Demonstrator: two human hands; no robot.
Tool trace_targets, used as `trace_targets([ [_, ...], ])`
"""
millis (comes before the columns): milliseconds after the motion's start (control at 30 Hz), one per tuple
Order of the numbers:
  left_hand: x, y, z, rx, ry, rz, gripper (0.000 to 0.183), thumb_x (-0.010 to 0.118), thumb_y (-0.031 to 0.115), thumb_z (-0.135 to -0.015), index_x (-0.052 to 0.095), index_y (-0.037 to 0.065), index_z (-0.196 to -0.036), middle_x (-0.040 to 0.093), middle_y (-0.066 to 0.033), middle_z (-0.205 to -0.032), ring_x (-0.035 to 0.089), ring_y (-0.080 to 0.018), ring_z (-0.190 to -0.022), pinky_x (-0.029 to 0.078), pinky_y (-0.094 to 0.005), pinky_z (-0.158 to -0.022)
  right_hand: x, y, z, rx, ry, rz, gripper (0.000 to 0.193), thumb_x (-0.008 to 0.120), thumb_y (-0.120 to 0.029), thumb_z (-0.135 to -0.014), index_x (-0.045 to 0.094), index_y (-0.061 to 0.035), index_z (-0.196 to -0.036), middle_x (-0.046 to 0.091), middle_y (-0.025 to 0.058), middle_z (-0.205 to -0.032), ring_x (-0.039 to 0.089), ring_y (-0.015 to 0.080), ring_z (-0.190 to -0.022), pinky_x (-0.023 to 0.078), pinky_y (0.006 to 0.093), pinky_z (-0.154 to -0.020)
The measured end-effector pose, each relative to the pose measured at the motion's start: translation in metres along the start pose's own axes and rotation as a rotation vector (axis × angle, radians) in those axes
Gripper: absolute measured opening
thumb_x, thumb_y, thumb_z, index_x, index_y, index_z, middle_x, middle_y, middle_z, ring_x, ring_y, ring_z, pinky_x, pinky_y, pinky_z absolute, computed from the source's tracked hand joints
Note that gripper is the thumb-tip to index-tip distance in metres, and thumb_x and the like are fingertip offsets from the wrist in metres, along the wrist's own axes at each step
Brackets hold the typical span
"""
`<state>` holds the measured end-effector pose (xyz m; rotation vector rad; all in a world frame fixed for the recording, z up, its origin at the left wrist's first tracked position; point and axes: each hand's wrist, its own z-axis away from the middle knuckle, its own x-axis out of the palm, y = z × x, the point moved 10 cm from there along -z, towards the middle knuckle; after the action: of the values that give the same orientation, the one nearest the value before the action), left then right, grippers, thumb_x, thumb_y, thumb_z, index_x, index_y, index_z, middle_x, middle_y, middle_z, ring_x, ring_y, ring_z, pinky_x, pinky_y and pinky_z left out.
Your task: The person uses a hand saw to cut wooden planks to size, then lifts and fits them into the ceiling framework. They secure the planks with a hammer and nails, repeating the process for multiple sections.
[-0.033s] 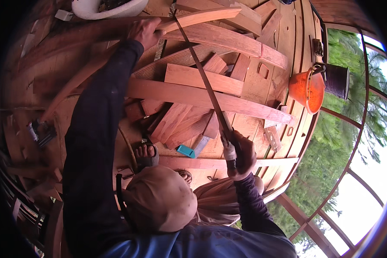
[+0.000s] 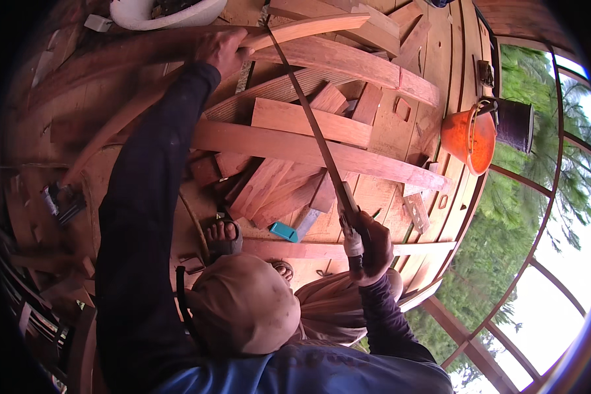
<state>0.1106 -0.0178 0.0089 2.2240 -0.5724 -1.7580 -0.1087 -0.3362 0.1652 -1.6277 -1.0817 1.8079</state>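
My right hand (image 2: 374, 249) is wrapped round the handle of a long, narrow saw (image 2: 310, 117), which has pale wrapping near the grip. The dark blade slants away to the upper left. Its far part lies against a curved, light-coloured wooden piece (image 2: 322, 26) at the top. My left hand (image 2: 220, 51) is closed on the near-left end of that curved piece, just left of the blade; its fingertips are partly hidden. Below the blade lie a reddish plank (image 2: 308, 121) and a long curved board (image 2: 308, 152).
Several offcuts and a turquoise object (image 2: 284, 231) lie on the plank floor near my sandalled foot (image 2: 223, 235). An orange bucket (image 2: 465, 138) and a dark bucket (image 2: 515, 123) stand at right, beside the open railing. A white basin (image 2: 167, 16) sits at upper left.
My right hand and the saw handle have shifted slightly down and right, back toward me. The left hand and the curved wooden piece stay almost in place.
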Motion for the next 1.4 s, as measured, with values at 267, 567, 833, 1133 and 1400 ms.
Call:
trace_targets([
  [267,0.002,0.01,-0.01,0.01,-0.036,-0.039,0.034,0.069,0.037,-0.084,0.058,0.004,-0.084,0.065,-0.0183,-0.08,0.063,-0.0391,-0.077,0.049,-0.0486,-0.066,0.054,0.017,-0.097,-0.044,0.009,-0.147,0.041,0.066,-0.014,-0.089,0.05,-0.0003,-0.124,0.067,0.019,-0.107,0.068,0.0281,-0.097,0.052,0.0333,-0.082],
  [567,-0.007,0.008,-0.004,0.063,0.091,0.049,0.036,0.069,0.037,-0.083,0.057,0.003,-0.083,0.064,-0.0186,-0.079,0.063,-0.0394,-0.076,0.049,-0.0486,-0.066,0.034,0.015,-0.064,-0.009,-0.003,-0.034,0.039,0.065,-0.019,-0.091,0.052,0.0027,-0.121,0.067,0.0208,-0.106,0.069,0.0266,-0.096,0.053,0.0328,-0.082],
  [833,-0.008,-0.003,-0.008,0.008,0.04,-0.002,0.034,0.069,0.036,-0.082,0.056,0.005,-0.082,0.063,-0.0173,-0.076,0.063,-0.039,-0.075,0.049,-0.0481,-0.065,0.023,0.016,-0.036,-0.079,-0.046,0.019,0.04,0.065,-0.016,-0.091,0.051,0.0048,-0.122,0.066,0.0207,-0.111,0.069,0.0277,-0.097,0.054,0.0337,-0.083],
  [1133,-0.003,0.01,-0.007,0.072,0.09,-0.019,0.033,0.07,0.035,-0.082,0.057,0.005,-0.086,0.065,-0.0153,-0.078,0.063,-0.0386,-0.076,0.048,-0.0483,-0.066,0.062,0.026,-0.112,-0.01,-0.024,-0.229,0.041,0.067,-0.015,-0.09,0.05,0.0005,-0.123,0.068,0.0201,-0.105,0.069,0.0246,-0.095,0.053,0.0302,-0.077],
  [1400,-0.009,0.0,-0.002,0.028,0.072,-0.014,0.033,0.07,0.035,-0.081,0.061,0.005,-0.091,0.067,-0.0158,-0.084,0.064,-0.0375,-0.079,0.049,-0.0487,-0.069,0.01,0.007,-0.021,-0.075,-0.02,-0.035,0.038,0.058,-0.021,-0.096,0.05,0.0066,-0.12,0.065,0.0232,-0.11,0.069,0.0278,-0.097,0.054,0.0366,-0.084],
])
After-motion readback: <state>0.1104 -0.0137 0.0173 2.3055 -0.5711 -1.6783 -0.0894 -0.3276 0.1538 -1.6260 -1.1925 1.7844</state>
